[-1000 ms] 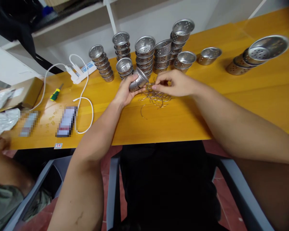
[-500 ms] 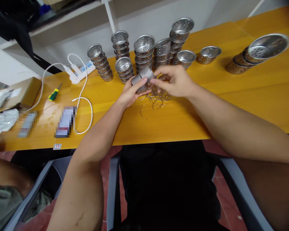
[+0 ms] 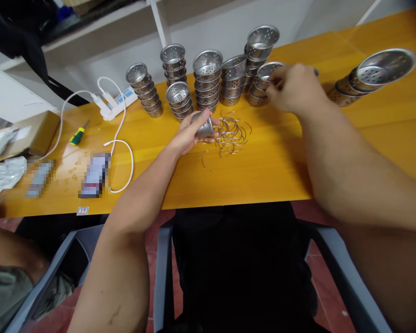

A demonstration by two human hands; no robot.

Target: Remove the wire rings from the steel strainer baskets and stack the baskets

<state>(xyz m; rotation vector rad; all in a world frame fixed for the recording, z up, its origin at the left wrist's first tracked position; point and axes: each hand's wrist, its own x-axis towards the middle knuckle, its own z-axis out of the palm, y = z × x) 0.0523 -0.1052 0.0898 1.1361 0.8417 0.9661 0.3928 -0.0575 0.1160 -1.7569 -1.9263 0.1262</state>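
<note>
Strainer cup: gripped in left hand — beside wire rings.
Right hand: fingers curled at stacked cups — grasp unclear.

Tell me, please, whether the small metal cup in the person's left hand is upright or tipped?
Tipped. The perforated cup lies on its side in the left hand, above the table, beside the wire rings.
</note>
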